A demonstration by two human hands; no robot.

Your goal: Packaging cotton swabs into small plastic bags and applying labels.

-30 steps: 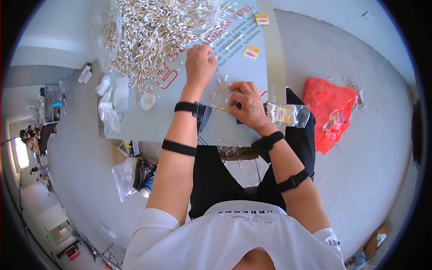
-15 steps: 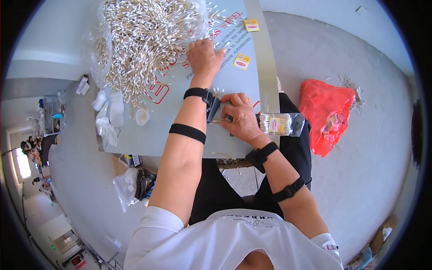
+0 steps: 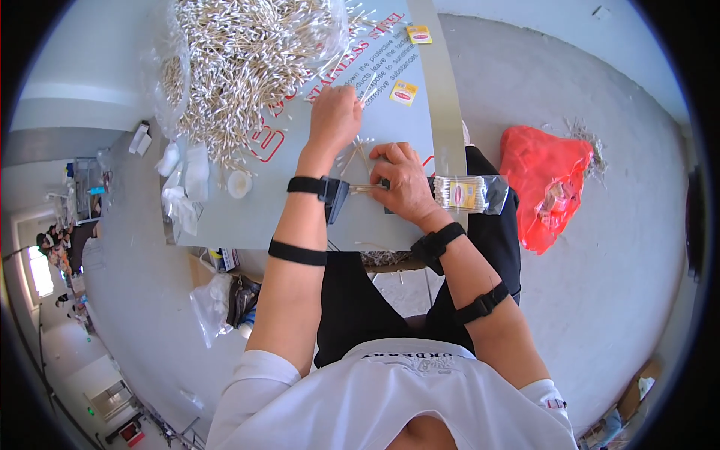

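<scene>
My left hand [image 3: 335, 120] is closed in the middle of the table, beside the near right side of a large heap of cotton swabs [image 3: 232, 67]. Its fingertips are hidden, so what they hold cannot be told. Nearer the table's front, my right hand [image 3: 405, 184] is curled round a few cotton swabs [image 3: 363, 189], whose sticks stick out to its left. Several loose swabs [image 3: 355, 154] lie between the two hands. A clear packet of swabs with a yellow label [image 3: 461, 193] rests by the front right corner, just right of my right hand.
Two small yellow cards [image 3: 403, 93] lie at the table's right side. Clear plastic [image 3: 171, 82] surrounds the heap. White pads and a small round white container [image 3: 239, 184] sit at the left. On the floor at right is a red plastic bag [image 3: 544, 187]; a clear bag [image 3: 212, 307] is below left.
My left hand has drawn back slightly toward me, its fingers now more curled. Loose swabs between the hands show more plainly. My right hand stays nearly in place with its swabs.
</scene>
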